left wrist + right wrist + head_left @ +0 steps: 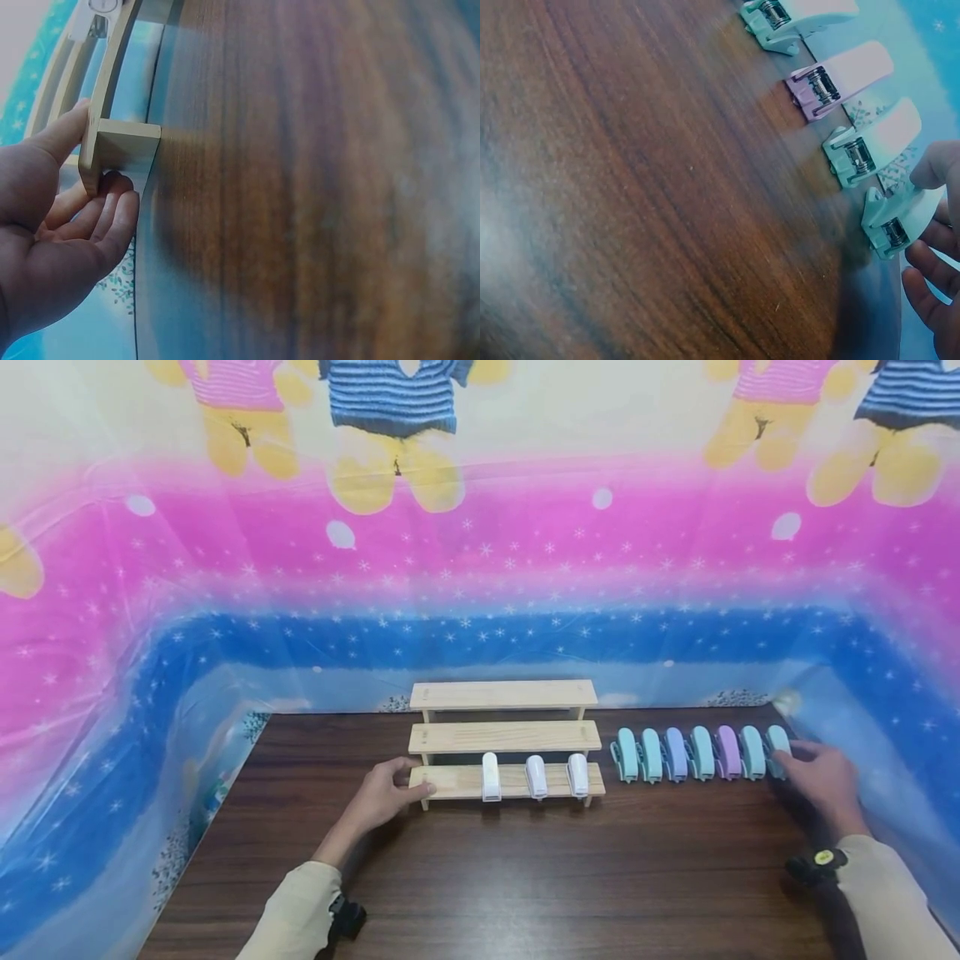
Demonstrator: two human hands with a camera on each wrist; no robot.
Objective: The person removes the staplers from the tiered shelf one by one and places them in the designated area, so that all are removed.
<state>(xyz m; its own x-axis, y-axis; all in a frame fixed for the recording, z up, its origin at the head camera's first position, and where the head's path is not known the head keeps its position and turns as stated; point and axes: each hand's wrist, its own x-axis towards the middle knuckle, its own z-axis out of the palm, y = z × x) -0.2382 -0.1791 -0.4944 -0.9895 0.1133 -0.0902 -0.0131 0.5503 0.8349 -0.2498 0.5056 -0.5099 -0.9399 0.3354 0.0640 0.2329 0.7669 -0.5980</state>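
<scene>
My left hand (pixel 377 795) grips the left end of the lowest step of a three-tier wooden stand (pixel 450 782). In the left wrist view the thumb lies on the upper side of the step's end and the fingers curl beneath it. Three white spring clips (pixel 536 777) stand on that step. At the right, my right hand (pixel 825 778) pinches the last teal spring clip (pixel 911 214) of a row between thumb and fingers. That clip leans slightly, its metal spring facing the right wrist camera. Beside it stands another teal clip (pixel 874 146), apart from it.
The row continues left with a purple clip (pixel 727 752), a blue-violet clip (pixel 676 754) and more teal ones. The middle step (pixel 502 737) and top step (pixel 502 694) rise behind. A dark wooden table (pixel 525 877) lies below, with a patterned cloth (pixel 480 643) hanging behind it.
</scene>
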